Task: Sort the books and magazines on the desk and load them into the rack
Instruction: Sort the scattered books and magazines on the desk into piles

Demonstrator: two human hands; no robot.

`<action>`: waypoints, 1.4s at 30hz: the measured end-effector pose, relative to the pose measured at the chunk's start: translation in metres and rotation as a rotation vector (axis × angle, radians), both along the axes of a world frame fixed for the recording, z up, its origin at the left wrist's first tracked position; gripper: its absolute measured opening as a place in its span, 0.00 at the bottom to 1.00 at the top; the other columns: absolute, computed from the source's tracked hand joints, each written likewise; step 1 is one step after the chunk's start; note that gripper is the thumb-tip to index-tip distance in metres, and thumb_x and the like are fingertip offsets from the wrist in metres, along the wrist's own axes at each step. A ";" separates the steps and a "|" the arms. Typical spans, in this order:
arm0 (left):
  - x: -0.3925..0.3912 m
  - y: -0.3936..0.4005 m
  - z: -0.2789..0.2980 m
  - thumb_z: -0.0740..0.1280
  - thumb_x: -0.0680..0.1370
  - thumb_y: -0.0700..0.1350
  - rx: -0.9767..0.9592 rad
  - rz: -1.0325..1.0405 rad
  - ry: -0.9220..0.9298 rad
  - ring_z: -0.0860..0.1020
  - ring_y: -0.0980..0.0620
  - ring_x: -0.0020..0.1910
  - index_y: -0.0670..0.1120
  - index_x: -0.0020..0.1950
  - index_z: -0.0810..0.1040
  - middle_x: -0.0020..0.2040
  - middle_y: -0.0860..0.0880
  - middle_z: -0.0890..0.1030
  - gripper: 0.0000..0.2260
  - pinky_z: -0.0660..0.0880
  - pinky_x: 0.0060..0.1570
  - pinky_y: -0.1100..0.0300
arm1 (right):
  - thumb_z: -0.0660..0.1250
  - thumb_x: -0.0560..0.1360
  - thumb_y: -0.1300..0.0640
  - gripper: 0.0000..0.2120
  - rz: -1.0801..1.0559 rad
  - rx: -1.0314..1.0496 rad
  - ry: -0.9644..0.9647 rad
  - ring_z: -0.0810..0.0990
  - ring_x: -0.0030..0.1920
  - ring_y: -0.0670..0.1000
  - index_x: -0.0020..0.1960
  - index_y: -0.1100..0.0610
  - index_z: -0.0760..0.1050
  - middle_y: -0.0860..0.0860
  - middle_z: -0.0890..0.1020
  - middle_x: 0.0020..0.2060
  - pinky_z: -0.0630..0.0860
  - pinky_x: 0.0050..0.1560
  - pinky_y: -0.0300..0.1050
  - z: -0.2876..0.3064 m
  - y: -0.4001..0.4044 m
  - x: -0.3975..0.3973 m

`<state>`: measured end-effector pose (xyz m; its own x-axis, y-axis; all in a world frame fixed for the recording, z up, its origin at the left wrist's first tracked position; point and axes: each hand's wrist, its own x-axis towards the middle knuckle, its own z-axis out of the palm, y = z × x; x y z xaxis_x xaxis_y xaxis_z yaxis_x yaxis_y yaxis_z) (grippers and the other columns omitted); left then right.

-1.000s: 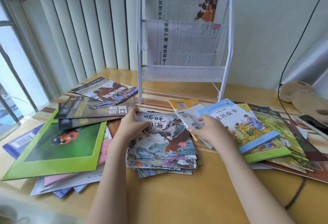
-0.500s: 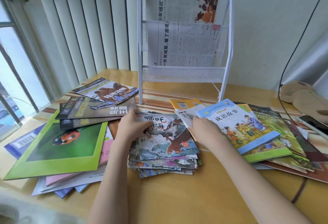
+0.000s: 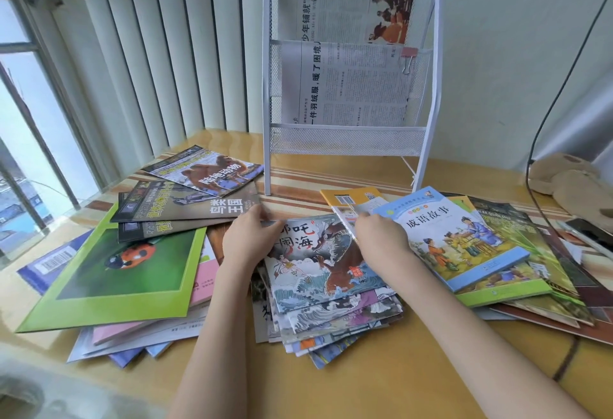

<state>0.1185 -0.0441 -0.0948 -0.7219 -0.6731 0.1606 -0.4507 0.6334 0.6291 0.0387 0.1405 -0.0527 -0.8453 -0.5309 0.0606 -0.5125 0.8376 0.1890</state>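
Observation:
A stack of thin picture books [image 3: 328,306] lies at the middle of the desk, topped by one with a dragon and waves. My left hand [image 3: 248,239] grips the stack's upper left corner. My right hand [image 3: 381,239] holds its upper right edge, fingers curled over it. A white mesh rack [image 3: 345,143] stands behind, with newspapers [image 3: 351,83] clipped in its two upper tiers. Magazines [image 3: 185,206] and a green ladybird book [image 3: 119,269] lie fanned to the left. A blue storybook [image 3: 454,236] tops the pile on the right.
A yellow book [image 3: 351,196] lies in front of the rack's foot. A tan plush object [image 3: 577,186] and a black cable [image 3: 544,113] are at the right edge. Vertical blinds [image 3: 166,54] and a window [image 3: 30,120] line the left side.
Both hands have closed in on the picture book stack's top edge; the right hand slid left off the blue storybook onto the stack. The stack has shifted slightly.

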 end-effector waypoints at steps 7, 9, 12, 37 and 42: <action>-0.003 0.000 -0.005 0.60 0.80 0.52 -0.244 0.048 0.179 0.75 0.44 0.43 0.42 0.39 0.77 0.37 0.47 0.79 0.17 0.70 0.49 0.54 | 0.58 0.77 0.64 0.09 0.014 -0.302 0.157 0.80 0.45 0.57 0.56 0.58 0.70 0.54 0.81 0.45 0.64 0.37 0.44 0.030 -0.008 0.021; -0.002 0.000 0.001 0.56 0.79 0.57 -0.236 -0.021 0.383 0.77 0.45 0.51 0.43 0.45 0.82 0.46 0.48 0.83 0.22 0.71 0.56 0.52 | 0.57 0.73 0.67 0.09 0.108 -0.396 0.209 0.77 0.46 0.57 0.49 0.56 0.70 0.54 0.81 0.42 0.62 0.44 0.46 0.042 -0.009 0.031; 0.009 0.009 0.028 0.47 0.80 0.62 0.641 -0.283 0.700 0.82 0.51 0.48 0.44 0.52 0.82 0.49 0.49 0.84 0.29 0.76 0.50 0.56 | 0.57 0.65 0.72 0.15 0.296 -0.464 0.291 0.69 0.46 0.53 0.40 0.54 0.72 0.49 0.80 0.41 0.55 0.54 0.49 0.057 -0.013 0.034; 0.009 0.003 0.029 0.55 0.79 0.41 1.312 -0.395 0.264 0.76 0.50 0.30 0.40 0.45 0.74 0.35 0.44 0.77 0.10 0.75 0.27 0.61 | 0.64 0.74 0.68 0.11 0.755 -0.860 -0.514 0.72 0.64 0.49 0.51 0.53 0.71 0.50 0.67 0.67 0.74 0.64 0.47 0.013 -0.037 0.041; 0.013 0.011 0.036 0.61 0.80 0.39 1.154 -0.378 0.195 0.78 0.54 0.23 0.37 0.45 0.75 0.29 0.45 0.80 0.07 0.75 0.23 0.64 | 0.67 0.75 0.58 0.07 0.405 -1.034 -0.385 0.78 0.48 0.43 0.50 0.54 0.70 0.47 0.77 0.49 0.79 0.52 0.40 0.004 0.016 0.038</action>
<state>0.1316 -0.0329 -0.0592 -0.9327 -0.2464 -0.2632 -0.1952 -0.2686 0.9433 0.0768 0.1563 -0.0488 -0.6830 -0.6129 0.3974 -0.6514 0.2649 -0.7110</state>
